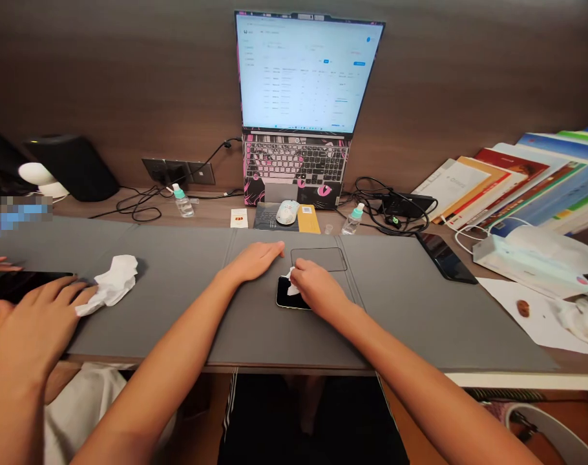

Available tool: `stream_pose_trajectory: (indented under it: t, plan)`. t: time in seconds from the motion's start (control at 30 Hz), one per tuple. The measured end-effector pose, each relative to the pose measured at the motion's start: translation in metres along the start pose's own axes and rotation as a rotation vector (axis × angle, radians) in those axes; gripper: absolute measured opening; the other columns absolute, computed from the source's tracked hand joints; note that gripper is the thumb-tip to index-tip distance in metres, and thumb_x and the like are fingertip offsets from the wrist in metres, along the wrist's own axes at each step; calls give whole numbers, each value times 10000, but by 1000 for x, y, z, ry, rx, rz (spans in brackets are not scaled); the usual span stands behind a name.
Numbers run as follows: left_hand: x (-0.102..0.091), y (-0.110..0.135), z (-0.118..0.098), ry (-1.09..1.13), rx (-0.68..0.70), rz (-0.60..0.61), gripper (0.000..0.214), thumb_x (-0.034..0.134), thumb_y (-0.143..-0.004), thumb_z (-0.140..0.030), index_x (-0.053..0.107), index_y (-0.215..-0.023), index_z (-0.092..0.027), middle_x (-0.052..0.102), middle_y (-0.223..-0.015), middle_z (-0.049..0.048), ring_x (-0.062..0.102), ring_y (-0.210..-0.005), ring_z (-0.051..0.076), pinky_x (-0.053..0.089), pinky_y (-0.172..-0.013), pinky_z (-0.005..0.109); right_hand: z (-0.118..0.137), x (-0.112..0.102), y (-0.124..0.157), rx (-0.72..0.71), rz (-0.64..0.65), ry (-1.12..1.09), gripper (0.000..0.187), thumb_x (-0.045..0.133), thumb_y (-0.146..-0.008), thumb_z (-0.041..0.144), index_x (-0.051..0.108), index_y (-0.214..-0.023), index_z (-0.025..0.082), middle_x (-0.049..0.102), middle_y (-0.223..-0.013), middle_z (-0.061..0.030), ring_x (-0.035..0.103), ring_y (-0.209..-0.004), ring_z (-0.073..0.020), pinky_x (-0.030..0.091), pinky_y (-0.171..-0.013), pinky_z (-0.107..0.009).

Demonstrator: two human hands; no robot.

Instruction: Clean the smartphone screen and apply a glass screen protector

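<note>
While right fingers (pixel 301 270) pinch tissue (pixel 293 288) on phone (pixel 285 300), left fingers' (pixel 269 250) spread unclear; screen (pixel 304 77) illegible.

Wall's (pixel 129 77) pretty much all dark brown wood-grain, black sockets (pixel 201 173) down low, table (pixel 211 206) right up against it, kinda orangey-brown floor (pixel 572 413) below.
</note>
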State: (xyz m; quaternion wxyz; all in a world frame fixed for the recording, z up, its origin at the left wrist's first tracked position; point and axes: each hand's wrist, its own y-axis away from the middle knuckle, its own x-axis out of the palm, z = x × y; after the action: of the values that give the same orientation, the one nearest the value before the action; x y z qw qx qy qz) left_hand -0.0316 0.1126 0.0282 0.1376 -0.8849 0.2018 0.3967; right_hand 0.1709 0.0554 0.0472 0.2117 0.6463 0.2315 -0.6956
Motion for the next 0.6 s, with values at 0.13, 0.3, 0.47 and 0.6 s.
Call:
stream_pose_trajectory:
  t: [0.13,0.3,0.47,0.6]
  plan:
    - [-1,-1,2,-12,7,-45,681,139,-1042,-571,702,-994,-191,687,-803,62,628,-811,241,425,-753,335,12,6,-13,-63,-13,-30,230,477,-919,-9,659,-901,129,611,-985,-123,554,-903,-229,427,-786,-330]
    - [1,-2,3,2,-16,-46,696,133,-1038,-582,702,-976,-188,634,-708,37,600,-742,222,413,-703,319,46,9,-11,-287,5,-118,165,537,-933,56,665,-942,159,626,-1028,-72,556,-923,-183,458,-828,-291]
    - [1,0,1,13,-4,-40,683,152,-1040,-582,707,-970,-190,626,-727,41,597,-754,224,396,-711,321,62,4,52,-391,-105,-456,207,446,-1039,220,650,-1025,185,642,-1051,-67,589,-930,-153,500,-824,-266]
    - [0,1,-6,25,5,-3,602,208,-1054,-532,706,-972,-204,665,-806,38,598,-796,215,402,-767,324,20,-7,98,-108,-205,-599,197,444,-1036,230,640,-1032,218,660,-1070,-86,634,-968,-177,527,-858,-311]
